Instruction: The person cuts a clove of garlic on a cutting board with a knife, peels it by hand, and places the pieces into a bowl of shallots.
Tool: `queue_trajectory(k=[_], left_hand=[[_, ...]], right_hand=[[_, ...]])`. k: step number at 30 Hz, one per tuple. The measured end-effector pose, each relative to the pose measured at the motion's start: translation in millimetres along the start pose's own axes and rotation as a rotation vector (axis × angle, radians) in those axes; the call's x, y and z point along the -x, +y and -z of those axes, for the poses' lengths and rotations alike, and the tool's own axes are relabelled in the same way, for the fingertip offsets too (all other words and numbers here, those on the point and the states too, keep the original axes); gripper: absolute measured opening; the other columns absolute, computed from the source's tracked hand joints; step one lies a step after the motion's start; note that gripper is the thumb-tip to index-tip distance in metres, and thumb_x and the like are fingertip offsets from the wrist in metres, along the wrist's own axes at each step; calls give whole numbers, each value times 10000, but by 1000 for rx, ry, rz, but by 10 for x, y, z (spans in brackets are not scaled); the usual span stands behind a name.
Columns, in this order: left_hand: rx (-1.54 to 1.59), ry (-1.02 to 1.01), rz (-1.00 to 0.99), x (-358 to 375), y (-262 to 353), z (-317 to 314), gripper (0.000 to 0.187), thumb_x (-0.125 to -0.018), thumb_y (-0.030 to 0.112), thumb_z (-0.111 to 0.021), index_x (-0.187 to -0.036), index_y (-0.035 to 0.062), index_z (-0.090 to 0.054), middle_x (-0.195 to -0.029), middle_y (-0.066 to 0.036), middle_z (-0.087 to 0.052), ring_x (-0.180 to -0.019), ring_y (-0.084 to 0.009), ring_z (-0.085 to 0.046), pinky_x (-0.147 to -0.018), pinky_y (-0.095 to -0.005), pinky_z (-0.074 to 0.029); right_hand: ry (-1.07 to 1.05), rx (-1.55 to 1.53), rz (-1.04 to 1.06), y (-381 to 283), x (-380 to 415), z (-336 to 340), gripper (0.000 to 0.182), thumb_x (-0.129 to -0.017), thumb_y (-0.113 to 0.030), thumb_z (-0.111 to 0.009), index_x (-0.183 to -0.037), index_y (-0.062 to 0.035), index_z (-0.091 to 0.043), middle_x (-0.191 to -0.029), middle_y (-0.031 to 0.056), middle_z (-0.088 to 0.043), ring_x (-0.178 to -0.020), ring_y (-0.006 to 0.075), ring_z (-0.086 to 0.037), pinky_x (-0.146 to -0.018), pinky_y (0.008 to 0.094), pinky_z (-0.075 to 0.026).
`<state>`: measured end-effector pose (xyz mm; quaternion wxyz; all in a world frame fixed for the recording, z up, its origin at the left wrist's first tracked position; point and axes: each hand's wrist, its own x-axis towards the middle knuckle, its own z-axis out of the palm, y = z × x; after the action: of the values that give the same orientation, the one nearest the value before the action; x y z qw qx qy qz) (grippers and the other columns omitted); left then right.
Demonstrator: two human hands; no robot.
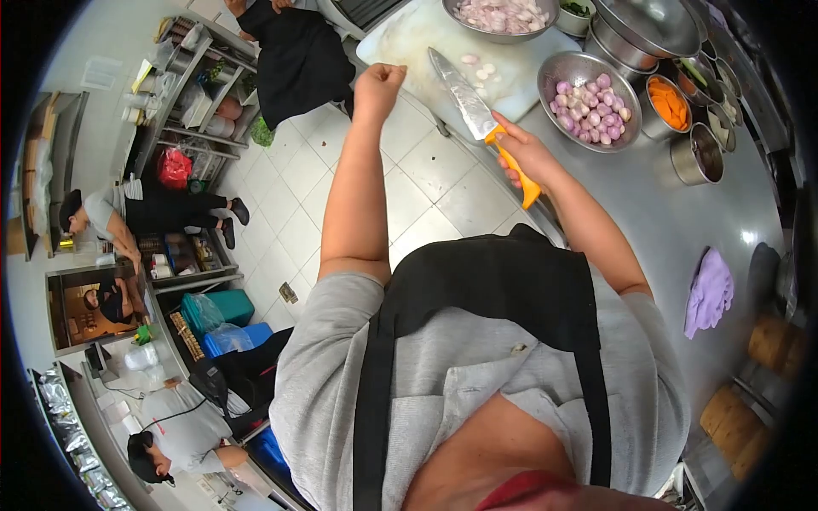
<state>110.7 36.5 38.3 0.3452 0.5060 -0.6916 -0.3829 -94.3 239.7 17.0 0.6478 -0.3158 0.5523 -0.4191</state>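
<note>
My right hand is wrapped round the yellow handle of a kitchen knife. The wide blade points away from me, over the near part of a white cutting board. A few pale shallot slices lie on the board just right of the blade. At the board's left edge my left hand is raised with its fingers closed; whatever they may hold is hidden. Right of the board, a metal bowl holds peeled whole shallots. Sliced shallots fill another metal bowl at the board's far side.
Carrot pieces sit in a metal container beside stacked pots and a small metal pot. A purple cloth lies on the steel counter. A person in a black apron stands beyond the board. Other people work by shelves at left.
</note>
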Motion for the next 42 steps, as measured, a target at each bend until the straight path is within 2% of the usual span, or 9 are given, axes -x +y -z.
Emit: queue_trajectory(k=[4, 11, 19, 24, 28, 31, 34, 37, 42], left_hand=[[-189, -15, 4, 62, 0, -160, 310, -816, 299, -694, -854, -7, -661, -719, -41, -636, -644, -114, -550, -625, -267, -443], [-327, -62, -123, -185, -304, -465, 319, -794, 309, -699, -895, 9, -660, -784, -87, -661, -701, -163, -599, -672, -297, -467], [-595, -261, 226, -415, -224, -626, 567, -621, 514, -796, -883, 34, -648, -839, -114, -669, -771, -235, -622, -710, -325, -481], [-801, -427, 143, -853, -537, -743, 745, -606, 620, -756, -982, -15, -657, -974, -188, -661, -919, -283, -627, -815, -337, -472], [-913, -561, 130, -925, -449, -729, 888, -584, 696, -716, -1066, -46, -635, -1089, -212, -631, -1028, -309, -602, -880, -340, -450], [-937, -542, 149, -915, -429, -737, 881, -581, 708, -708, -1060, -30, -644, -1103, -198, -630, -1027, -302, -602, -887, -341, -446], [-931, -511, 90, -970, -537, -762, 894, -562, 698, -726, -1056, -43, -640, -1083, -205, -636, -1019, -301, -605, -881, -339, -450], [-853, -557, 168, -917, -454, -726, 900, -533, 624, -795, -1102, -50, -615, -1149, -202, -608, -1085, -313, -578, -921, -355, -444], [-760, -504, 149, -857, -391, -665, 905, -531, 614, -801, -1094, -68, -611, -1131, -212, -614, -1077, -316, -583, -909, -359, -452]], right_hand=[[-6, -156, 49, 51, 48, 82, 527, -955, -272, -443, -1450, -275, -260, -665, 19, -468, -446, 74, -401, -391, 220, -363], [82, -131, 81, 114, 146, 166, 530, -951, -275, -456, -1447, -282, -267, -671, 14, -477, -444, 70, -402, -395, 217, -370], [41, -20, 31, 108, 223, 15, 520, -960, -268, -429, -1451, -275, -258, -648, 2, -459, -441, 70, -406, -395, 222, -371], [30, -31, 24, 118, 217, 35, 518, -963, -273, -423, -1453, -268, -254, -647, 5, -457, -440, 71, -406, -388, 226, -364], [25, -36, 5, 92, 200, 24, 520, -966, -276, -419, -1456, -261, -246, -648, 5, -455, -441, 72, -408, -383, 229, -361], [25, 1, 27, 73, 150, -1, 543, -947, -241, -410, -1461, -211, -236, -653, 21, -455, -448, 96, -425, -403, 258, -383], [37, 23, 21, 27, 108, -48, 544, -944, -234, -405, -1460, -210, -238, -656, 23, -455, -449, 98, -425, -401, 263, -380], [55, 18, -1, 41, 73, -62, 526, -960, -261, -419, -1457, -247, -247, -649, 7, -450, -439, 76, -408, -383, 232, -366], [61, 84, 10, 9, 3, -86, 523, -958, -249, -412, -1456, -241, -252, -648, 9, -446, -436, 81, -403, -387, 239, -373]])
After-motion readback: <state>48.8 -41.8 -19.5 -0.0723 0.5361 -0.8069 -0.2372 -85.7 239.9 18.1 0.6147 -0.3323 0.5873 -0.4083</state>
